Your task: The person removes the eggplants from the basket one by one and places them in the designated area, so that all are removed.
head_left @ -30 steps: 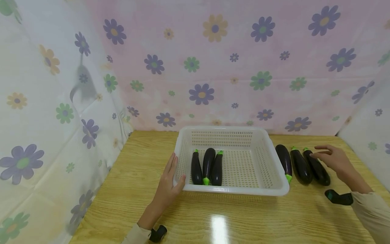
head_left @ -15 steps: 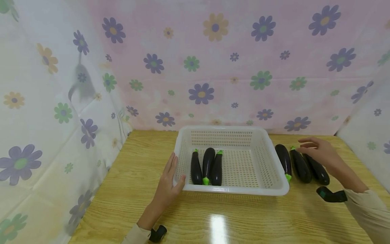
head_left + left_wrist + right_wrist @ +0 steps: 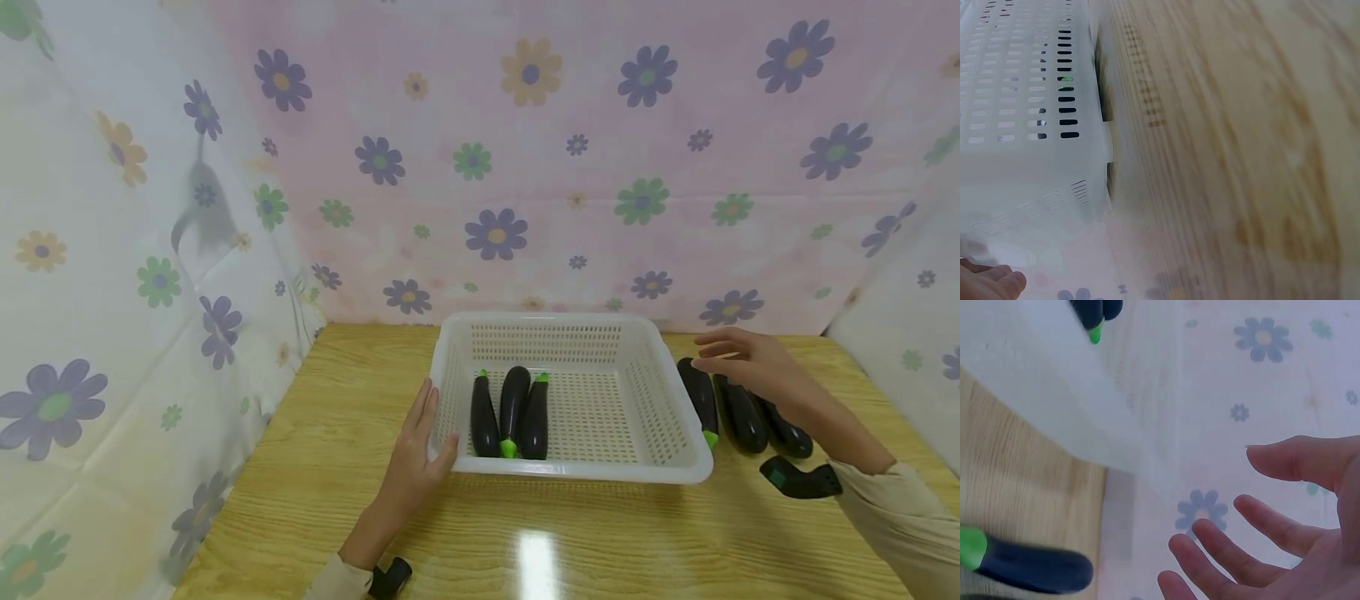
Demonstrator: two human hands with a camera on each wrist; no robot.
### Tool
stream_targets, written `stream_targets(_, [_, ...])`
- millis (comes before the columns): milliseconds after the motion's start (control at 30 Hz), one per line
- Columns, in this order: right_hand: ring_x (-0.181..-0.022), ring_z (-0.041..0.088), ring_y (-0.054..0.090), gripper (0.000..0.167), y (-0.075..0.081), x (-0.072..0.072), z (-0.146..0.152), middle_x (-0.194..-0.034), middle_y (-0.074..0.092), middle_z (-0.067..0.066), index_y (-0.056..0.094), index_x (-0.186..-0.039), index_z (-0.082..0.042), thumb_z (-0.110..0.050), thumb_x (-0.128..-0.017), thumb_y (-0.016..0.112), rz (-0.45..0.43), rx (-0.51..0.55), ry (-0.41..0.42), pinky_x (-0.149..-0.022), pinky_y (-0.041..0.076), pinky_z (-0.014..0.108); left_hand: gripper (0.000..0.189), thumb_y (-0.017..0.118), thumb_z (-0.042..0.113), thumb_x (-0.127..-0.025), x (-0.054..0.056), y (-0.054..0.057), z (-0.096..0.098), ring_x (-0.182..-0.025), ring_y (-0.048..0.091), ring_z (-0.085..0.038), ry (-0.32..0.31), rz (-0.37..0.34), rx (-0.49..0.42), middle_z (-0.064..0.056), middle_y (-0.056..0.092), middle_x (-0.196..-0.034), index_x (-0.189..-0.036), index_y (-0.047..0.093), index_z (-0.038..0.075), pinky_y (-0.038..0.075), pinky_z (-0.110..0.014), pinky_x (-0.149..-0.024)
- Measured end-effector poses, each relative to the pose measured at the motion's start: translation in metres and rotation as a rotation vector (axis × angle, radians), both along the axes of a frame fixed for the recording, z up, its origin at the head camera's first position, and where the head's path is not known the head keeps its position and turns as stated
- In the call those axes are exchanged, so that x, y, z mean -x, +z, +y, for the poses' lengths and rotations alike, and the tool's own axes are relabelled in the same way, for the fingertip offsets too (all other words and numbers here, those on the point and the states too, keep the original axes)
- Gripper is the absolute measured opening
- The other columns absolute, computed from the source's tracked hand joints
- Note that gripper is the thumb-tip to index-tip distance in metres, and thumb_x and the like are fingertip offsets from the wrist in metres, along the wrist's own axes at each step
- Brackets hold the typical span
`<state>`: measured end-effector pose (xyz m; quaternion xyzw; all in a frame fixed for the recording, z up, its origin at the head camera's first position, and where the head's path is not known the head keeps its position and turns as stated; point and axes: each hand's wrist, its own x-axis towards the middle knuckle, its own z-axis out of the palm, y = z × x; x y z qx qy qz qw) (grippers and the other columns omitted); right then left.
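Observation:
A white perforated plastic basket (image 3: 562, 471) stands on the table with three dark eggplants (image 3: 535, 425) lying side by side at its left. My left hand (image 3: 408, 471) rests along the basket's left side, fingers straight and thumb at the near corner. Three more eggplants lie right of the basket: one (image 3: 702, 398) beside its wall, then a middle one (image 3: 742, 421) and an outer one (image 3: 787, 433). Over their far ends hovers my right hand (image 3: 757, 371), fingers spread and loosely bent, holding nothing. In the right wrist view, an eggplant (image 3: 1035, 565) shows below the basket's rim (image 3: 1079, 381).
A wooden table (image 3: 337, 400) bears everything. Behind it hangs a pink flowered cloth (image 3: 570, 175), and a white flowered cloth (image 3: 112, 333) closes the left side. Each wrist wears a black device, such as the one (image 3: 798, 481) on the right.
My right hand has moved left, from over the outermost eggplant toward the one beside the basket. The left hand, the basket and the eggplants have stayed put.

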<state>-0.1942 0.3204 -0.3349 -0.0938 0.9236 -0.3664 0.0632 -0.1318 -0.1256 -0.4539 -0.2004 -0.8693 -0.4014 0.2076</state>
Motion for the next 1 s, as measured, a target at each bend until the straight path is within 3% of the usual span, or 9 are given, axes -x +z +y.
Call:
stream_targets(167, [-0.112,0.047,0.050,0.055,0.006,0.000,-0.012,-0.129,0.048,0.031,0.041,-0.137,0.003,-0.031,-0.096,0.055,-0.018,0.024,0.043,-0.079,0.050,0.047,0.068,0.056,0.023,-0.092,0.000,0.000,0.001,-0.140,0.022,-0.031,-0.005,-0.008,0.000,-0.018,0.017,-0.155,-0.146,0.026,-0.006,0.028,-0.052,-0.104])
stream_targets(433, [-0.111,0.041,0.052,0.051,0.012,-0.002,-0.029,-0.130,0.046,0.029,0.040,-0.136,0.004,-0.023,-0.096,0.055,-0.061,0.125,0.165,-0.079,0.052,0.045,0.067,0.057,0.021,-0.091,0.000,-0.002,0.002,-0.139,0.024,-0.032,-0.001,0.007,-0.008,-0.019,0.019,-0.154,-0.145,0.028,-0.007,0.029,-0.052,-0.104])
stream_targets(700, [-0.106,0.037,0.056,0.049,0.010,0.001,-0.045,-0.131,0.044,0.027,0.041,-0.134,0.002,-0.021,-0.094,0.058,-0.147,0.218,0.218,-0.079,0.053,0.039,0.067,0.056,0.022,-0.091,-0.002,-0.002,0.002,-0.139,0.024,-0.032,-0.004,0.011,-0.004,-0.019,0.019,-0.154,-0.144,0.028,-0.008,0.029,-0.051,-0.104])
stream_targets(900, [-0.097,0.027,0.063,0.047,0.005,0.008,-0.058,-0.128,0.046,0.027,0.043,-0.132,0.004,-0.020,-0.094,0.058,-0.195,0.278,0.261,-0.079,0.053,0.040,0.067,0.057,0.022,-0.091,-0.001,0.002,0.000,-0.139,0.024,-0.032,0.002,0.019,-0.002,-0.020,0.020,-0.153,-0.144,0.029,-0.007,0.029,-0.051,-0.104])
stream_targets(1000, [-0.096,0.028,0.063,0.046,0.001,0.011,-0.066,-0.127,0.048,0.028,0.043,-0.130,0.005,-0.020,-0.094,0.058,-0.240,0.293,0.276,-0.079,0.053,0.042,0.067,0.058,0.021,-0.090,0.000,0.001,0.000,-0.139,0.024,-0.032,0.006,0.024,0.000,-0.021,0.021,-0.153,-0.144,0.029,-0.008,0.029,-0.051,-0.104])
